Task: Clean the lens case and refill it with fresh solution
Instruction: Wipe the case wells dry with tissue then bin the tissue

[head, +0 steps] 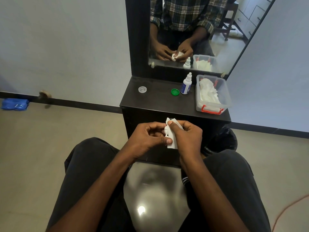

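The lens case [165, 133] is held between both hands in front of the dark counter [155, 99], above the lap, and is mostly hidden by a white tissue [172, 143] wrapped around it; only a small pale part shows between the fingers. The left hand [148, 137] grips the case from the left side, thumb and fingertips closed on it. The right hand [187, 133] presses the tissue against the case, fingers curled and closed on the paper, with the forefinger pushed in at the top. Both caps are off and lie on the counter, well apart from each other: a clear cap [142, 89] to the left and a green cap [175, 91] just beside the solution bottle [186, 84]. The bottle stands upright with its own cap still fitted. A clear plastic box [224, 91] holding more tissues sits at the right end of the counter. Judged from this layout, the opening step is complete and the wiping step is in progress. Whether the wells are already dry cannot be told, since the tissue covers them. Remaining steps appear to be: finish wiping, set down the tissue, open the bottle, fill both wells, and refit the caps.
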